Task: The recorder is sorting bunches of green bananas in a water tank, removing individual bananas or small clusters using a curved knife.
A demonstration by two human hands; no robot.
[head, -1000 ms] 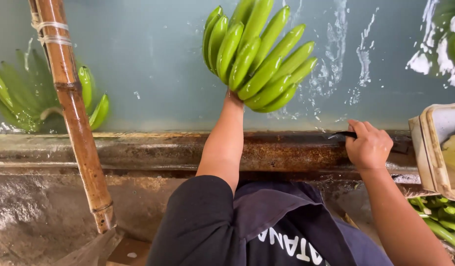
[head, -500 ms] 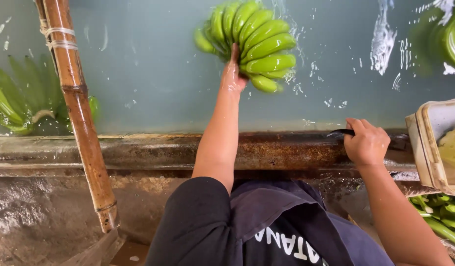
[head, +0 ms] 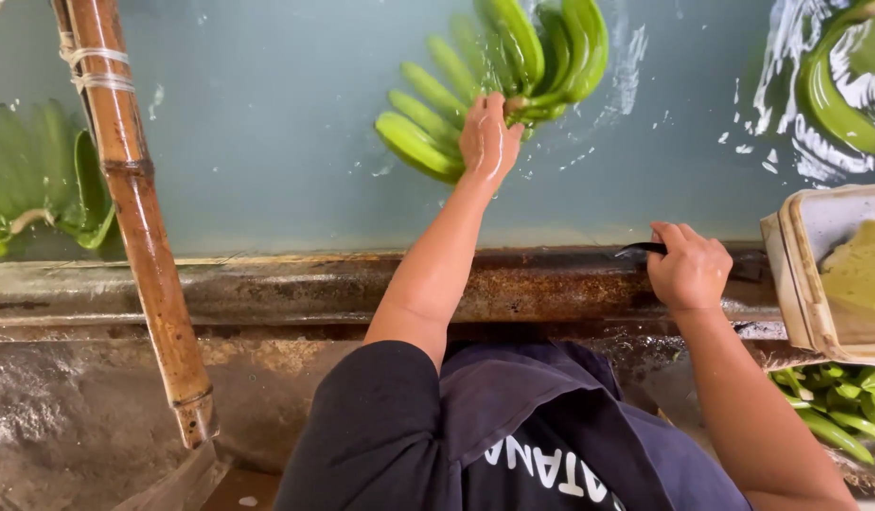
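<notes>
In the wash tank: a hand of green bananas (head: 513,90) floated in the blue-green water (head: 267,142), well out from the rusty tank rim (head: 314,284).
Left hand: the left hand (head: 489,142) lay on the crown of that cluster, fingers curled over the stalk end; whether it truly clasped the crown could not be told.
Right hand: the right hand (head: 688,270) rested clenched on the rim around a dark knife (head: 641,250), its tip pointing left.
Risk, fruit: wet peel could probably slip from the fingers and drift out of reach.
Risk, blade: the knife might cut the reaching forearm if swung carelessly.
Count, floating clusters: three, including one at left (head: 49,189) and one at upper right (head: 835,85).
Count, poles: one bamboo pole (head: 134,218).
Count, trays: one cream tray (head: 816,274).
Count, banana heaps below the rim: one (head: 835,402).
</notes>
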